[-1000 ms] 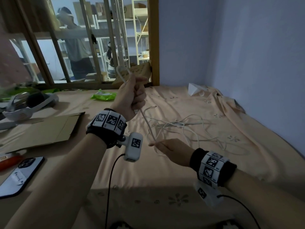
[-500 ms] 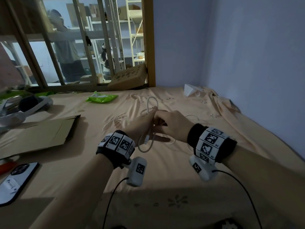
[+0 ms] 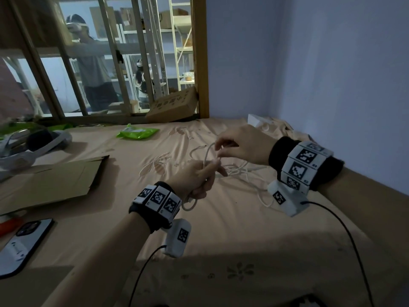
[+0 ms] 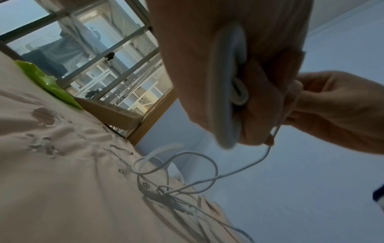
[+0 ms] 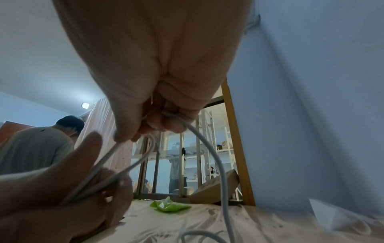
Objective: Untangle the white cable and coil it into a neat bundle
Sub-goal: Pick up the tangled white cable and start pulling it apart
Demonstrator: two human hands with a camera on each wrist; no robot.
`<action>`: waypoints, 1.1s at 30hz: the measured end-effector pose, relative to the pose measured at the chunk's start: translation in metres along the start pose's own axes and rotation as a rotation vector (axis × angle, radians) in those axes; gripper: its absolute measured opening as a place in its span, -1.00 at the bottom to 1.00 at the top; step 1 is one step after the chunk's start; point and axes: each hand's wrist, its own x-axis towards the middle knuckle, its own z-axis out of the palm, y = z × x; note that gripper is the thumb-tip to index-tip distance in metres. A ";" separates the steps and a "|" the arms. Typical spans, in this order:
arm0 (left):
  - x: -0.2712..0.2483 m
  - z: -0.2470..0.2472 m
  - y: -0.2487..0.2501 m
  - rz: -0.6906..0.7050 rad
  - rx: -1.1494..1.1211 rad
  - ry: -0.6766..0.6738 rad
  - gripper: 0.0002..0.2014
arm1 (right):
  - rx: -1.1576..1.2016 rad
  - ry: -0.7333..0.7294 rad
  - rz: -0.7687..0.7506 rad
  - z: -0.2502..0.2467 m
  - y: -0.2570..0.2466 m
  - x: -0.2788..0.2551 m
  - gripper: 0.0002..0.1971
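The white cable [image 3: 240,170] lies partly in a loose tangle on the peach bedsheet [image 3: 221,240]. My left hand [image 3: 194,180] grips a few coiled loops of it, with a loop hanging below the fist [image 3: 190,204]. In the left wrist view the loops [image 4: 228,85] run through the palm and the tangle [image 4: 166,194] lies below. My right hand [image 3: 239,145] hovers just above the left and pinches a strand of the cable [image 5: 207,148] that arcs down to the sheet.
A flat cardboard sheet [image 3: 51,180] lies at the left, with a phone [image 3: 22,242] near the front edge. A green packet [image 3: 137,132], a headset [image 3: 28,149] and a cardboard box [image 3: 174,106] are at the back by the window. Blue walls close off the right.
My left hand dropped from head height to just above the bed. My right hand came up to meet it, then lifted slightly above while pinching a strand.
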 end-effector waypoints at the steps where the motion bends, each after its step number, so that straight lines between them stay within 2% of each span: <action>1: 0.000 0.001 0.000 -0.021 0.056 -0.020 -0.64 | -0.009 0.001 0.000 -0.004 0.000 0.002 -0.79; 3: -0.001 0.002 -0.001 -0.076 0.160 -0.057 -0.70 | -0.001 0.014 0.014 -0.010 -0.001 0.003 -0.79; 7: -0.003 0.010 0.002 -0.122 0.341 -0.145 -0.61 | 0.051 0.032 -0.043 -0.010 -0.009 0.005 -0.84; 9: -0.006 0.014 0.008 -0.083 0.449 -0.217 -0.59 | 0.062 0.039 -0.071 -0.006 -0.012 0.006 -0.84; 12: -0.012 0.016 0.018 0.014 0.491 -0.259 -0.62 | 0.123 0.081 -0.014 -0.004 -0.007 0.005 -0.84; 14: -0.015 0.015 0.026 0.083 0.498 -0.214 -0.65 | 0.140 0.105 0.049 -0.003 0.000 0.002 -0.85; 17: -0.013 0.012 0.036 0.169 0.501 -0.030 -0.69 | 0.156 0.142 0.126 0.006 0.013 -0.003 -0.81; 22: -0.004 0.012 0.038 0.216 0.274 0.226 -0.76 | 0.133 0.168 0.203 0.029 0.015 -0.011 -0.80; 25: 0.002 0.019 0.035 0.179 0.250 0.316 -0.60 | 0.073 0.114 0.219 0.039 0.014 -0.013 -0.80; 28: 0.006 0.015 0.032 0.072 0.246 0.353 -0.50 | -0.046 0.014 0.220 0.044 0.016 -0.017 -0.68; 30: 0.008 0.011 0.027 0.035 0.251 0.375 -0.54 | -0.085 -0.051 0.196 0.048 0.014 -0.021 -0.64; 33: 0.009 0.011 0.026 0.071 0.203 0.404 -0.70 | -0.182 -0.160 0.161 0.054 0.006 -0.025 -0.64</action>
